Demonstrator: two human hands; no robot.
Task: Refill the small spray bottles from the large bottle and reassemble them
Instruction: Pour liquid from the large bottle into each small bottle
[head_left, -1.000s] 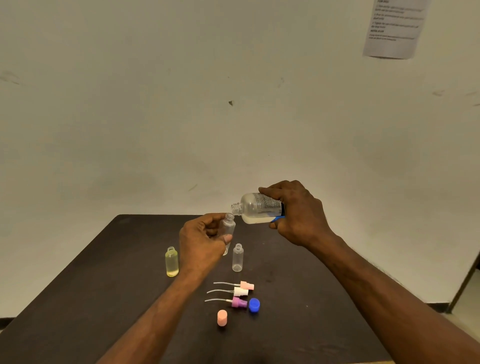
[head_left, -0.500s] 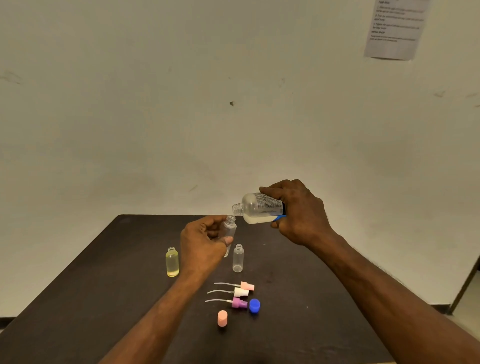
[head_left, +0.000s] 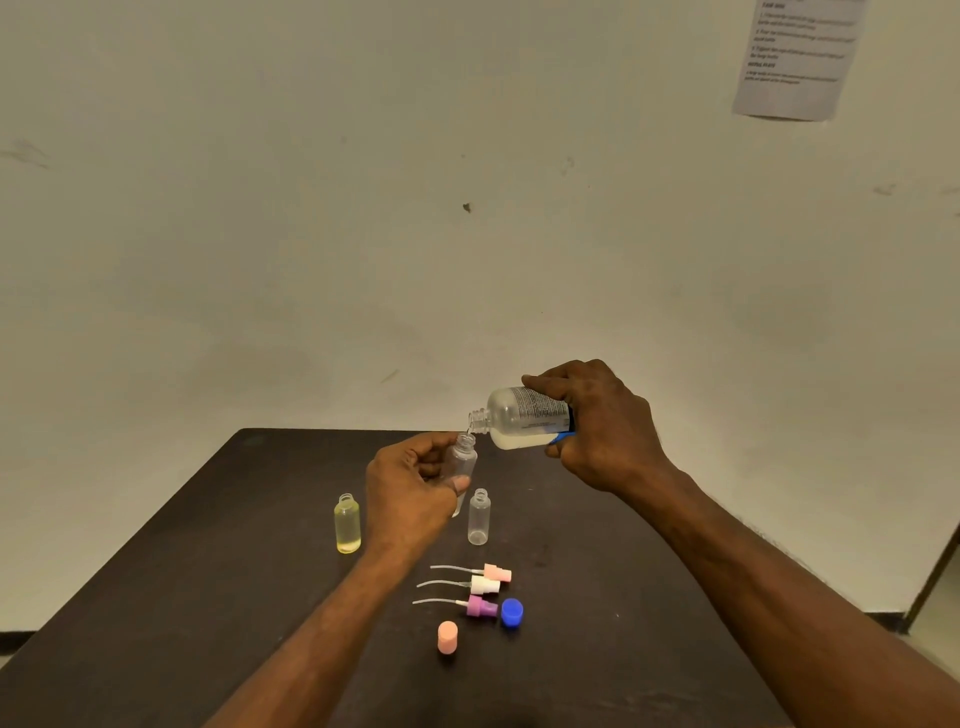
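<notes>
My right hand (head_left: 602, 426) grips the large clear bottle (head_left: 519, 418), tipped on its side with its open neck pointing left and down. My left hand (head_left: 410, 493) holds a small clear spray bottle (head_left: 462, 467) upright, its mouth just under the large bottle's neck. On the dark table (head_left: 182, 571) stand a small bottle of yellow liquid (head_left: 347, 524) and an uncapped clear small bottle (head_left: 478, 517). Three spray heads with tubes lie in a row: pink (head_left: 496, 572), white (head_left: 485, 586) and purple (head_left: 480, 606).
A blue cap (head_left: 511, 613) lies right of the purple spray head, and a pink cap (head_left: 447, 637) stands nearer to me. A printed sheet (head_left: 795, 57) hangs on the wall at the upper right. The table's far edge meets the wall.
The large bottle's neck has dipped a little lower toward the small bottle's mouth. Both hands have otherwise stayed in place.
</notes>
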